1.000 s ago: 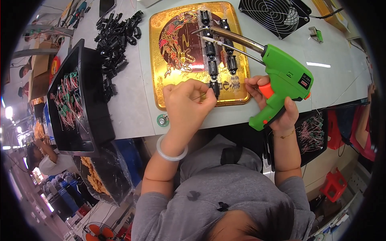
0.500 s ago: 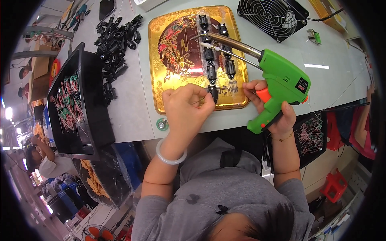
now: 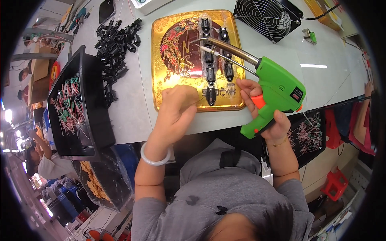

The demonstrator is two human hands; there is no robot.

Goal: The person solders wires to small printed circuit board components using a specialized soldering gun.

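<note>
Black plastic case (image 3: 210,96) on gold tray (image 3: 158,60), middle of frame, long axis running up-down in frame, just right of left hand (image 3: 179,104), nearer than right hand (image 3: 277,126). Left grip curled, fingertips hidden: cannot tell if anything pinched. Right grip wrapped around green soldering gun (image 3: 281,86), whose front partly hides upper cases (image 3: 208,61).

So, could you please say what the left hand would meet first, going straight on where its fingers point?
Probably the nearest black part on the gold tray, right of the left hand, though depth is unclear.
</note>
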